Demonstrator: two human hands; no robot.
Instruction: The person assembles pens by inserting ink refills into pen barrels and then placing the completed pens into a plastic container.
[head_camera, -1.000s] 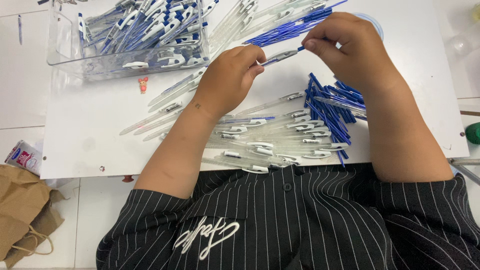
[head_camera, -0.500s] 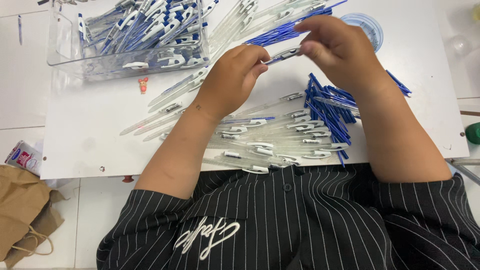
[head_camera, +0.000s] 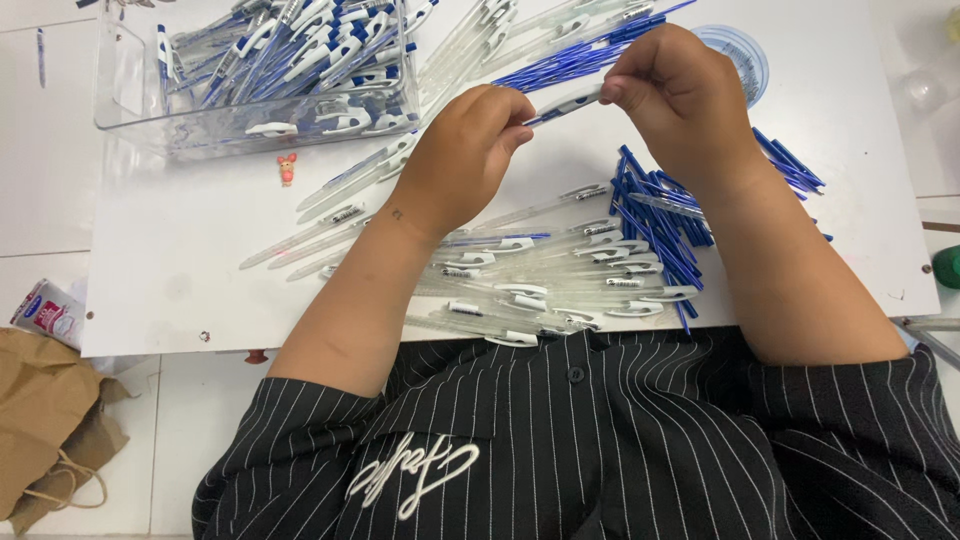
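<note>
1. Clearly, the person is holding one pen (head_camera: 562, 103) above the middle of the white board (head_camera: 180, 260), both hands pinching it.
2. The left hand (head_camera: 462, 158) is curling its fingers narrowly around the near-left end of the pen, where a thin blue tip is showing.
3. The right hand (head_camera: 678, 100) is gripping the far-right end, its fingertips closing tightly on the white clip part.
4. Judging by this grip, the step in hand is joining the two parts of the pen, pushing or twisting them together; how far they are seated is hidden by the fingers.
5. Just below the hands, clear pen barrels (head_camera: 530, 285) are lying in a loose row along the near edge of the board.
6. To the right, blue refills (head_camera: 660, 225) are sitting in a pile, touching the barrels.
7. At the far left, a clear plastic box (head_camera: 130, 110) is holding many blue-and-white pens.
8. A small pink toy figure (head_camera: 287, 168) is lying just near the box.
9. The next move probably calls for keeping both ends in line while pressing, since a tilted part might jam or bend the thin refill.
10. Off the board at the near left, a brown paper bag (head_camera: 45, 420) is resting.
</note>
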